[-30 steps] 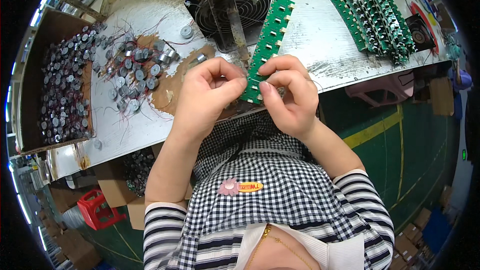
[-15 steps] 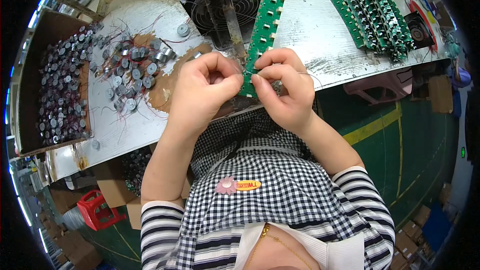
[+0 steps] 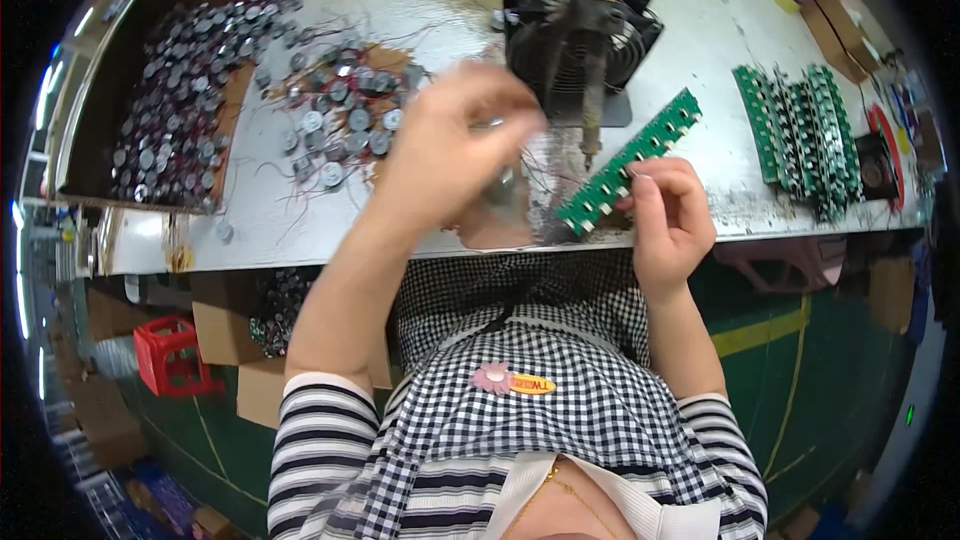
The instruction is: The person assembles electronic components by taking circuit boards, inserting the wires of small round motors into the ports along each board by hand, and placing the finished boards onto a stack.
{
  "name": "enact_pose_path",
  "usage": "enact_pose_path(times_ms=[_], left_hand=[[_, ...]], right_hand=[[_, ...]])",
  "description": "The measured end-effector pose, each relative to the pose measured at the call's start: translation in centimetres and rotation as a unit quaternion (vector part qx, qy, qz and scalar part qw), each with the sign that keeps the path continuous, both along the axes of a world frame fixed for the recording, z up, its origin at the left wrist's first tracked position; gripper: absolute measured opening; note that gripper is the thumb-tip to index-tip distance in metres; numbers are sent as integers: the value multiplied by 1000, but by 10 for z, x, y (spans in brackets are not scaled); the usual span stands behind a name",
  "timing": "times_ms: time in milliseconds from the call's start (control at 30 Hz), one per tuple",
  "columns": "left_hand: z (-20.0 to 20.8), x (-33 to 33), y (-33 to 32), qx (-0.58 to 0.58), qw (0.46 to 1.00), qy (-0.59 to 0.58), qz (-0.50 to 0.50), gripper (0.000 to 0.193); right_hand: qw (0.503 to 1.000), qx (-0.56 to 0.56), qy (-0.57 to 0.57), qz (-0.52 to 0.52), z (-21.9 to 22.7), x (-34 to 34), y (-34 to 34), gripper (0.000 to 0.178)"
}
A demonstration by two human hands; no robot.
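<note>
On the left of the table, a brown box [image 3: 238,105] has tall walls, likely to stop the little round metal parts [image 3: 170,110] from rolling away. More lie in a loose pile [image 3: 345,110] beside it, maybe for easy reach. The left hand [image 3: 452,140] is blurry with bent fingers; I can't tell if it holds anything. Next, a black fan [image 3: 625,50] stands behind a pointy rod [image 3: 594,90], perhaps to move air there. The green board [image 3: 642,146] slants near the rod's tip, and the right hand [image 3: 675,225] pinches its edge, probably to steady it. More boards [image 3: 800,135] stand bunched far right, maybe to save room.
</note>
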State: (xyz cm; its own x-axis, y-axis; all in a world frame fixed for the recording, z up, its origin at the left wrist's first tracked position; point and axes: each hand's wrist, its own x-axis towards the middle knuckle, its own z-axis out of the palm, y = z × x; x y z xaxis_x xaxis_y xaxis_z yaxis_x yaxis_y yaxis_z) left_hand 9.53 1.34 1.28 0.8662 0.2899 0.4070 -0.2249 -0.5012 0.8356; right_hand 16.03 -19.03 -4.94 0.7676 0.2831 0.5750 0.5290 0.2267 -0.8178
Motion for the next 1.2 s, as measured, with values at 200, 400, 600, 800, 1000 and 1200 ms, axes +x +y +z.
enact_pose_path(times_ms=[200, 400, 600, 800, 1000, 1200], left_hand=[[1, 45, 62, 418, 892, 121, 127, 14], [-22, 39, 62, 435, 893, 80, 79, 21], [-25, 28, 70, 460, 880, 79, 90, 23], [-35, 32, 78, 462, 878, 121, 39, 13], [-26, 26, 98, 324, 923, -129, 164, 11], [10, -3, 46, -305, 950, -51, 50, 14]], right_hand=[[1000, -7, 11, 19, -2, -1, 2, 2], [999, -7, 20, 24, -4, 1, 1, 1], [999, -19, -1, 30, -4, 5, 1, 2], [999, -19, -6, 27, -6, 3, 1, 3], [999, -5, 3, 31, -3, -1, 2, 3], [994, -64, -86, -3, -6, 6, -2, 5]])
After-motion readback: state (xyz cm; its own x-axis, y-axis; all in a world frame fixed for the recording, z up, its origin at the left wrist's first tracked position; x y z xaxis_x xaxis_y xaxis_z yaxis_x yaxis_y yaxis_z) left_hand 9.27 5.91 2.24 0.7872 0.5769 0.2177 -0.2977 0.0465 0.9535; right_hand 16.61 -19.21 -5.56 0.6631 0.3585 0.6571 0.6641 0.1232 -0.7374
